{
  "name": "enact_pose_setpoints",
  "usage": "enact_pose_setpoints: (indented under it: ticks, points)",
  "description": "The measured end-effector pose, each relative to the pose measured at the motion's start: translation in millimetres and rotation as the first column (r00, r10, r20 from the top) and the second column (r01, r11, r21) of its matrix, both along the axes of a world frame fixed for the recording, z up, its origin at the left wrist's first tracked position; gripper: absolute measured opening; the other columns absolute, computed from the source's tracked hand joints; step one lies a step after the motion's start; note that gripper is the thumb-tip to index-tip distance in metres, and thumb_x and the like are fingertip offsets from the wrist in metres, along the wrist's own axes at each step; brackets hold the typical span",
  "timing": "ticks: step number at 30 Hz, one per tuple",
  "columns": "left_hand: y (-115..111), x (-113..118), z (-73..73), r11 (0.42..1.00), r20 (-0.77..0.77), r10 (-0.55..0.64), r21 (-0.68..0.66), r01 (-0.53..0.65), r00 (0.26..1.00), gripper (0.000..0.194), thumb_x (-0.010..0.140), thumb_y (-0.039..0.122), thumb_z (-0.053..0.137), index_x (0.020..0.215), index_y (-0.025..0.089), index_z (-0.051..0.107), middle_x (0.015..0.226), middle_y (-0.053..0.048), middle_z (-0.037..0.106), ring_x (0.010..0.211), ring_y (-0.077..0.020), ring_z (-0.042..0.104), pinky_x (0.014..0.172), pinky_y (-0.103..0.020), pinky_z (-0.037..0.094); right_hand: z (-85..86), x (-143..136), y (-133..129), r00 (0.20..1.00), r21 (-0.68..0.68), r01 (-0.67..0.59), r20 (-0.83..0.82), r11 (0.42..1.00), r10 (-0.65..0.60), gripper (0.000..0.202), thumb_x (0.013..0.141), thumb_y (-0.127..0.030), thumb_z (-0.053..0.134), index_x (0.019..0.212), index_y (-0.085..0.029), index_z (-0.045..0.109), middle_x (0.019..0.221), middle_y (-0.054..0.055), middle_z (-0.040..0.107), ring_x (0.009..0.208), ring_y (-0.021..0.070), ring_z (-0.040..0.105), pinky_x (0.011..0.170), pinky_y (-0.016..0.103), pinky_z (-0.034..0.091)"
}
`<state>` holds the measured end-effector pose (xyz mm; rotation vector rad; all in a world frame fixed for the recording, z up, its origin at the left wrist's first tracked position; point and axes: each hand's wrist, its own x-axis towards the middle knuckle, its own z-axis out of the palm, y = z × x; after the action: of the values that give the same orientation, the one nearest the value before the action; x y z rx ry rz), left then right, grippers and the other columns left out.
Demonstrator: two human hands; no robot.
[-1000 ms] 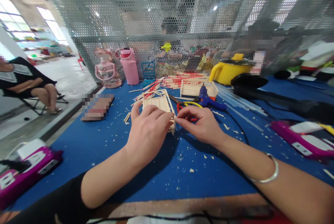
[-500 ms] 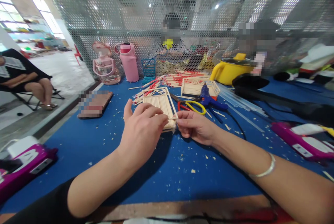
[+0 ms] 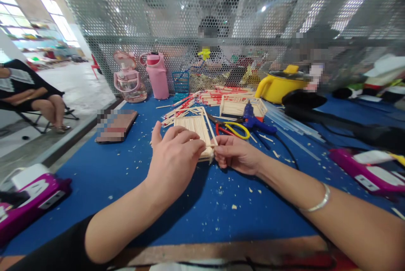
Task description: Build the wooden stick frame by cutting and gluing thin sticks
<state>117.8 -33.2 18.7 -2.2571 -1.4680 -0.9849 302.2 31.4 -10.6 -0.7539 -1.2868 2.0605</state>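
A small frame of pale wooden sticks [image 3: 196, 127] lies on the blue table, with rows of sticks across its base. My left hand [image 3: 177, 151] reaches over its near left side, fingertips pinched at a thin stick along the near edge; part of the frame is hidden under the palm. At the near right corner, my right hand [image 3: 236, 153] pinches the end of the same stick between thumb and forefinger. Right behind my right hand lie scissors [image 3: 236, 130] with red and yellow handles and a blue glue gun [image 3: 253, 120].
A second stick frame [image 3: 242, 107] and red-tipped sticks [image 3: 218, 95] lie farther back. Clear glue sticks [image 3: 294, 123], a yellow pot [image 3: 280, 87], pink bottles [image 3: 157, 78] and a brown block [image 3: 117, 125] surround the work. Purple power strips [image 3: 367, 170] sit at both sides. A seated person is at left.
Both hands stay at the frame's near edge. The thin stick between them has come down slightly toward the frame's near right corner.
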Motion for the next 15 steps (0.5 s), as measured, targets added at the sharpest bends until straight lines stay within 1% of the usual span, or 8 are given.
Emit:
enact_pose_setpoints:
  ticks: [3, 5, 10, 15]
  points:
    - [-0.4, -0.4, -0.2, 1.0, -0.003, 0.002, 0.002, -0.002, 1.0, 0.014, 0.086, 0.024, 0.06, 0.078, 0.028, 0.072, 0.09, 0.0, 0.075, 0.093, -0.0244, 0.061, 0.105, -0.063, 0.02, 0.5, 1.8, 0.6, 1.0, -0.021, -0.02, -0.018, 1.0, 0.019, 0.029, 0.065, -0.036, 0.078, 0.077, -0.016, 0.06, 0.055, -0.004, 0.057, 0.047, 0.0075, 0.05, 0.045, 0.019, 0.043]
    - [-0.3, -0.4, -0.4, 1.0, -0.001, 0.004, 0.0, -0.004, 1.0, 0.014, 0.086, 0.025, 0.06, 0.078, 0.028, 0.072, 0.09, 0.0, 0.075, 0.094, -0.0246, 0.061, 0.105, -0.063, 0.021, 0.1, 1.5, 1.3, 1.0, -0.019, -0.006, -0.013, 1.0, 0.006, 0.028, 0.068, -0.036, 0.077, 0.075, -0.016, 0.059, 0.053, -0.005, 0.055, 0.045, 0.0062, 0.047, 0.044, 0.018, 0.04]
    - [-0.4, -0.2, -0.5, 1.0, 0.011, 0.002, 0.01, -0.002, 1.0, 0.014, 0.085, 0.025, 0.061, 0.077, 0.027, 0.072, 0.09, 0.0, 0.075, 0.093, -0.025, 0.061, 0.104, -0.062, 0.022, -1.2, -0.9, 2.8, 1.0, 0.012, -0.021, -0.018, 1.0, 0.021, 0.03, 0.067, -0.036, 0.079, 0.07, -0.016, 0.056, 0.048, -0.008, 0.049, 0.042, 0.0039, 0.038, 0.042, 0.016, 0.032]
    - [-0.8, -1.2, 0.0, 1.0, 0.007, 0.003, 0.005, -0.003, 1.0, 0.014, 0.086, 0.025, 0.06, 0.079, 0.028, 0.072, 0.091, 0.0, 0.075, 0.094, -0.0254, 0.062, 0.104, -0.063, 0.023, -1.5, -0.7, 3.6, 1.0, 0.037, -0.01, 0.0, 0.999, 0.01, 0.031, 0.067, -0.037, 0.079, 0.07, -0.016, 0.056, 0.048, -0.008, 0.049, 0.042, 0.0039, 0.039, 0.042, 0.017, 0.03]
